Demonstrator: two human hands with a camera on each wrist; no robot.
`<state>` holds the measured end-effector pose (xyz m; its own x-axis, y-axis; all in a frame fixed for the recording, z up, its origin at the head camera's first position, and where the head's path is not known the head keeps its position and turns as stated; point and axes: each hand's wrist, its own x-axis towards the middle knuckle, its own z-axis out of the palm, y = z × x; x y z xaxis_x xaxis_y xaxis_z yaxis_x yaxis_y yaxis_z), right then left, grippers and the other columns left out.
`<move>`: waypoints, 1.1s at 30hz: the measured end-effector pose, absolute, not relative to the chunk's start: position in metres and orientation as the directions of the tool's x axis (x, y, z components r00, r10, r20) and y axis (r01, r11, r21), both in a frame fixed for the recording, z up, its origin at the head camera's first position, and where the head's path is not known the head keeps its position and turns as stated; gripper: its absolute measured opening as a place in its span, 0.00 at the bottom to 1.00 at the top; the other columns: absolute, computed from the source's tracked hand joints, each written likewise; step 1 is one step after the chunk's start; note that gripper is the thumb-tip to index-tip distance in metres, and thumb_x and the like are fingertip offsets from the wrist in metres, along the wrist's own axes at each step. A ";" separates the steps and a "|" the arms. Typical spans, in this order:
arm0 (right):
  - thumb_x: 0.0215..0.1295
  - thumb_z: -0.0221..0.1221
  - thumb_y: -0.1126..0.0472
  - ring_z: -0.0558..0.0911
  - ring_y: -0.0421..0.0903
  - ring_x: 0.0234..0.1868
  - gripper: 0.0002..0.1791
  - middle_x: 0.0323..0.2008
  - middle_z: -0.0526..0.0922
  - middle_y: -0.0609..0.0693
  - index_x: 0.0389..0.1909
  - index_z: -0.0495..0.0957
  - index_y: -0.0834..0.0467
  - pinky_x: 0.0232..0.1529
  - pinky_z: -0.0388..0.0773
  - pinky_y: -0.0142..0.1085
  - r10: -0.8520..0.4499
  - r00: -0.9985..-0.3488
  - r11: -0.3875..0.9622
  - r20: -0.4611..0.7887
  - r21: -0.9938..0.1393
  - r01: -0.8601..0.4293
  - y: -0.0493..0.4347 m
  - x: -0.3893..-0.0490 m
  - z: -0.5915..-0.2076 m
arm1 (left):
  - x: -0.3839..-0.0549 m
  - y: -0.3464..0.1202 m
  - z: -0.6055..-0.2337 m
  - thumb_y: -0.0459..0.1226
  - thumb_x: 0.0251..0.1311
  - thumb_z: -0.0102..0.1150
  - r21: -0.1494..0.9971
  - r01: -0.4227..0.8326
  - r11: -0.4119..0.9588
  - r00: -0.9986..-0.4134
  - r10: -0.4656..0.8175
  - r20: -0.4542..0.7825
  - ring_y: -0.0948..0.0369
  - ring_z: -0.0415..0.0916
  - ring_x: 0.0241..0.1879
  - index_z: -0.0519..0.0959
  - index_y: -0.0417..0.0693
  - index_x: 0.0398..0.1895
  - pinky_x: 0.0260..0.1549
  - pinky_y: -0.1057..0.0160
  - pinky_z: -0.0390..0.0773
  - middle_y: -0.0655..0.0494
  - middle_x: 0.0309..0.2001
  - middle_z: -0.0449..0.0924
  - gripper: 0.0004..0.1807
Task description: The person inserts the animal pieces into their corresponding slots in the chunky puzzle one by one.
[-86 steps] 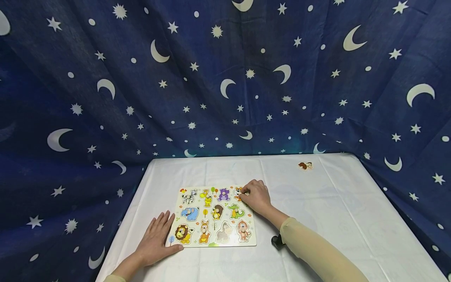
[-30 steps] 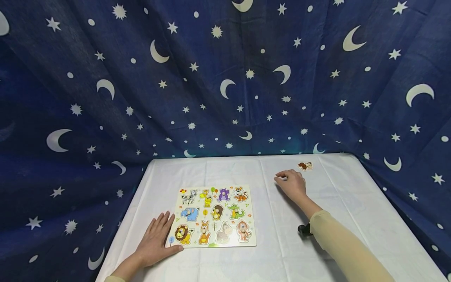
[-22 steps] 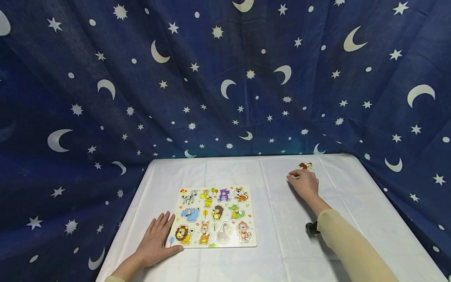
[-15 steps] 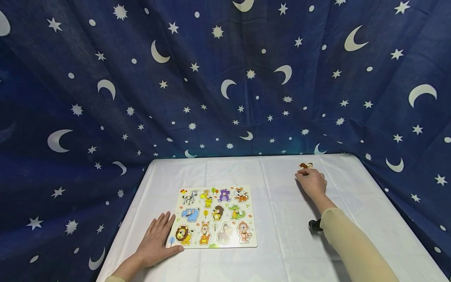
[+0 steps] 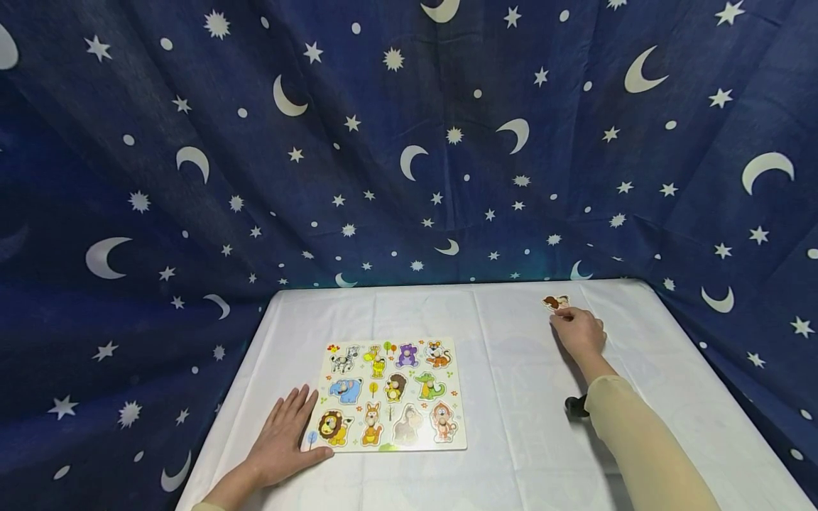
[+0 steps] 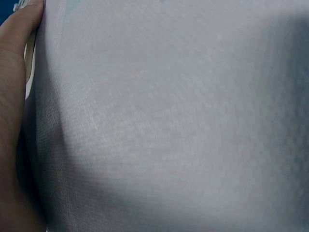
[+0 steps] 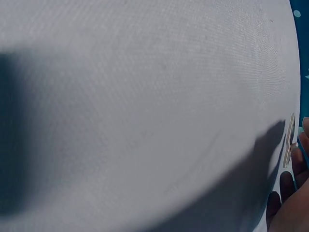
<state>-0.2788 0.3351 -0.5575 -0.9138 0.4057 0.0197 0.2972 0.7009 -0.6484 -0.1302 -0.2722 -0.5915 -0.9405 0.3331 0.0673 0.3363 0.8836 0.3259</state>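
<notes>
A small brown-and-cream puzzle piece (image 5: 555, 302) lies on the white cloth at the table's far right. My right hand (image 5: 583, 332) is over its near edge, fingers bent, fingertips right at the piece. In the right wrist view, fingers (image 7: 298, 164) show beside the edge of that puzzle piece (image 7: 289, 142). My left hand (image 5: 281, 434) lies flat, fingers spread, at the left edge of an animal puzzle board (image 5: 460, 426). Knobbed animal pieces fill most of the board, and a pale gorilla-shaped recess (image 5: 407, 424) shows in its bottom row. My left thumb (image 6: 14, 36) shows in the left wrist view.
A white cloth (image 5: 505, 468) covers the table. Behind and at both sides hangs a dark blue curtain (image 5: 377, 163) with moons and stars. A black device (image 5: 576, 407) sits at the right wrist, near the sleeve (image 5: 639, 433).
My right hand has let go of the tiger piece at the board's top right corner and moved right to the loose puzzle piece. My left hand has stayed at the board.
</notes>
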 end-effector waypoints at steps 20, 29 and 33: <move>0.73 0.56 0.53 0.69 0.68 0.58 0.22 0.56 0.76 0.66 0.60 0.79 0.62 0.58 0.63 0.63 0.455 -0.890 0.688 -0.016 -0.628 0.363 0.333 -0.289 -0.560 | -0.131 -0.273 -0.593 0.73 0.50 0.62 0.309 0.327 0.893 -0.943 0.327 0.052 0.42 0.46 0.79 0.57 0.45 0.81 0.75 0.40 0.44 0.43 0.80 0.52 0.63; 0.74 0.56 0.52 0.67 0.69 0.61 0.23 0.58 0.74 0.67 0.62 0.78 0.62 0.59 0.62 0.63 0.475 -0.879 0.671 -0.032 -0.632 0.386 0.335 -0.291 -0.556 | -0.129 -0.271 -0.593 0.73 0.50 0.63 0.321 0.334 0.886 -0.942 0.327 0.077 0.41 0.46 0.78 0.58 0.44 0.80 0.76 0.42 0.43 0.42 0.80 0.53 0.63; 0.74 0.55 0.52 0.67 0.68 0.61 0.25 0.58 0.74 0.66 0.64 0.77 0.62 0.59 0.62 0.64 0.489 -0.871 0.669 -0.044 -0.622 0.407 0.335 -0.294 -0.557 | -0.129 -0.272 -0.594 0.74 0.50 0.62 0.324 0.326 0.888 -0.945 0.318 0.078 0.41 0.46 0.79 0.57 0.45 0.81 0.77 0.46 0.38 0.42 0.80 0.52 0.63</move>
